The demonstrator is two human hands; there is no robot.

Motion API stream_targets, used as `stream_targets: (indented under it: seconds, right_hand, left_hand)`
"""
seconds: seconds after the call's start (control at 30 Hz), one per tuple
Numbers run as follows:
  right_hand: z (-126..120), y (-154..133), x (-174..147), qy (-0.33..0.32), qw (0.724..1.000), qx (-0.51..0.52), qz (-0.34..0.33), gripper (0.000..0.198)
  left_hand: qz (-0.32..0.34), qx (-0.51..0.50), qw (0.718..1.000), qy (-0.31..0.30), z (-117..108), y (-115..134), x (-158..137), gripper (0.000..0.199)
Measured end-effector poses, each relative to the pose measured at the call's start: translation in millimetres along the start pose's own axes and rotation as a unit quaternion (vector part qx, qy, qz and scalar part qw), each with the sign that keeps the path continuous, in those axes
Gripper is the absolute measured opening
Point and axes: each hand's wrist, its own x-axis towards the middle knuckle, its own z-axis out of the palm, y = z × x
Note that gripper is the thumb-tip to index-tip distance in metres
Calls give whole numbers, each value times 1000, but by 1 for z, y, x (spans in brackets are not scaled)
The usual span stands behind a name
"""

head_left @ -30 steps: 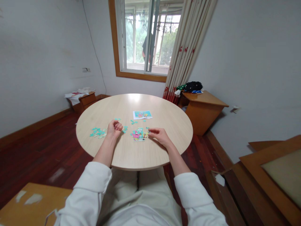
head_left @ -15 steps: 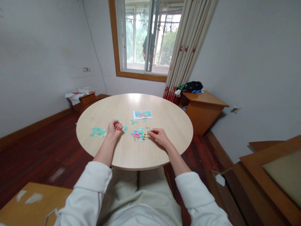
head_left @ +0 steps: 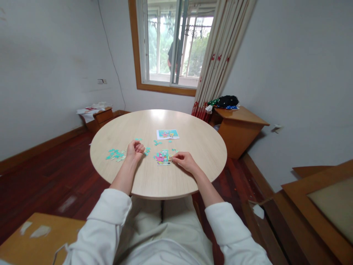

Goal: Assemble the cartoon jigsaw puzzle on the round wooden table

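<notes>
A partly joined jigsaw puzzle (head_left: 163,158) with pink, yellow and teal cartoon figures lies on the round table (head_left: 149,180). At its right edge my right hand (head_left: 185,161) pinches with thumb and forefinger; a jigsaw piece seems to be between the tips, mostly hidden. My left hand (head_left: 135,150) rests to the left of the puzzle with fingers curled in, and whatever they may hold is hidden. Left of that hand spreads a pile of loose teal jigsaw pieces (head_left: 115,154). Beyond the puzzle lies a printed reference picture (head_left: 167,134) on white paper.
Small groups of loose pieces (head_left: 157,142) lie between the puzzle and the picture. A wooden cabinet (head_left: 239,127) with a heap of cloth stands behind the table's right side. A low wooden stand (head_left: 102,117) is at back left. Beyond the window, a person (head_left: 174,55) is partly visible.
My right hand has shifted slightly left and down, its fingertips now over the puzzle's right edge. My left hand keeps its curled pose in the same place.
</notes>
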Motion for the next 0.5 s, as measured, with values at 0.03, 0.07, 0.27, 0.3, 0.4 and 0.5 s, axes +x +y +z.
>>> stream_targets:
  seconds: [0.03,0.07,0.27,0.3,0.4,0.5]
  right_hand:
    - [0,1,0,-2,1000,-4,-2,23]
    - [0,1,0,-2,1000,-8,-3,23]
    - [0,0,-1,-2,1000,-27,-10,24]
    - [0,-1,-1,-3,1000,-28,-10,24]
    - [0,-1,-1,-6,1000,-28,-10,26]
    - [0,0,-1,-9,999,-32,-11,28]
  left_hand:
    - [1,0,1000,1,0,0,0,39]
    - [2,0,1000,2,0,0,0,39]
    - [5,0,1000,5,2,-1,-2,38]
    - [5,0,1000,5,2,-1,-2,38]
    - [2,3,1000,5,3,-1,-3,38]
    - [3,3,1000,6,3,-1,-3,38]
